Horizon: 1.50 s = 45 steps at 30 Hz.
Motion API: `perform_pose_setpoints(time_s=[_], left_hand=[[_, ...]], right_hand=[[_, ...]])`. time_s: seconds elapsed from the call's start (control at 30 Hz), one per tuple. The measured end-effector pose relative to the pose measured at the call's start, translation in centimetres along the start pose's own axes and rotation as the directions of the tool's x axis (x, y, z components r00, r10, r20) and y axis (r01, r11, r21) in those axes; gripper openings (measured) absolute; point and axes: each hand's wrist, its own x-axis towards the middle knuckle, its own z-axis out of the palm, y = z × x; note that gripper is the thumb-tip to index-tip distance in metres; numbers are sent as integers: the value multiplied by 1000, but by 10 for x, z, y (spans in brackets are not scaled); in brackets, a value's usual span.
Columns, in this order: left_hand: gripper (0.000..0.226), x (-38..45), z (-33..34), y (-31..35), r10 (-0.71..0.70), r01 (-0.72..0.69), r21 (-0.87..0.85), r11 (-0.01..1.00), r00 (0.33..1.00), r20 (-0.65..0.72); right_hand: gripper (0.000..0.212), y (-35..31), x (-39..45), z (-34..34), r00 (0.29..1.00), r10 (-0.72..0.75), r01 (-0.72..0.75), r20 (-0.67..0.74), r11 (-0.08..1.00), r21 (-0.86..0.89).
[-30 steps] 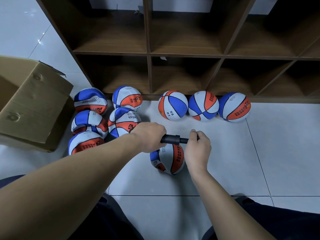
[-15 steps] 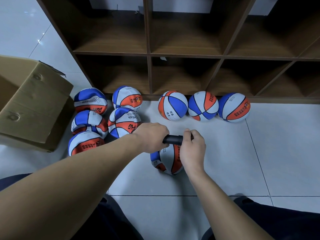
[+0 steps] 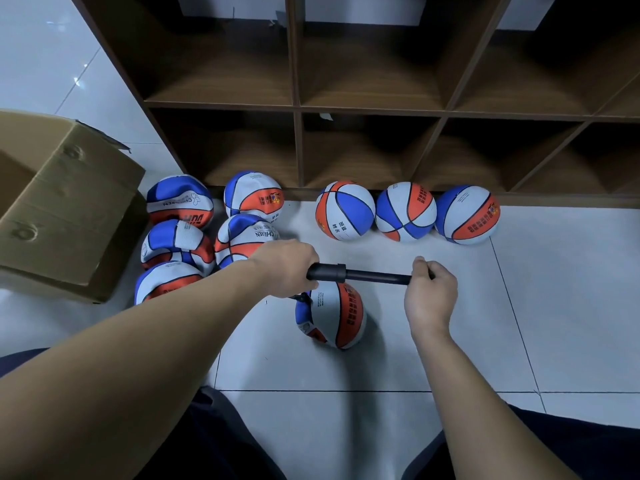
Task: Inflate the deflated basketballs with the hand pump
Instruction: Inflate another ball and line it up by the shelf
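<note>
Hands first, from the head view: the left hand (image 3: 289,271) is curled tight around the barrel end of the black hand pump (image 3: 360,274), its fingers wrapped fully round it. The right hand (image 3: 431,291) grips the pump's handle at the far right end, fingers folded closed over it, thumb on top. The pump lies level, its long axis running left to right across the scene, with the thin plunger rod drawn out between the thick barrel and the right hand. Just below the pump, on the tiled floor (image 3: 519,323), sits the basketball (image 3: 332,315) being worked on, orange, white and blue, directly under the barrel end; how the pump joins it is hidden by the left hand. To the far left, five limp, dented basketballs (image 3: 178,245) cluster beside a cardboard box (image 3: 65,209). Farther off, three round basketballs (image 3: 405,211) line up against the foot of a wooden shelf (image 3: 298,109).
</note>
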Motion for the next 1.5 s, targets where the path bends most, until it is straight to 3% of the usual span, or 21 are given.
perform_pose_setpoints(time_s=[0.27, 0.47, 0.93, 1.2, 1.37, 1.5], left_hand=[[26, -1, 0, 2, -29, 28, 28, 999, 1000, 4], [35, -1, -2, 11, 4, -3, 55, 998, 1000, -5], [22, -2, -2, 29, 59, -58, 52, 997, 998, -25], [22, -1, -1, 27, 68, -67, 42, 997, 997, -35], [23, 0, 0, 21, 84, -84, 17, 996, 996, 6], [23, 0, -5, 5, 30, -30, 7, 1000, 999, 40]], right_hand=[[46, -12, -22, 17, 998, -11, 10, -63, 1000, -16], [46, -15, -32, 24, 1000, -18, 18, 3, 997, -75], [41, -15, -61, 43, 985, -151, 155, 90, 987, -41], [42, -14, -58, 42, 979, -136, 143, 150, 989, -39], [41, -9, -41, 32, 954, -90, 105, 284, 994, -36], [44, -2, -13, 8, 987, -26, 27, 161, 1000, -5]])
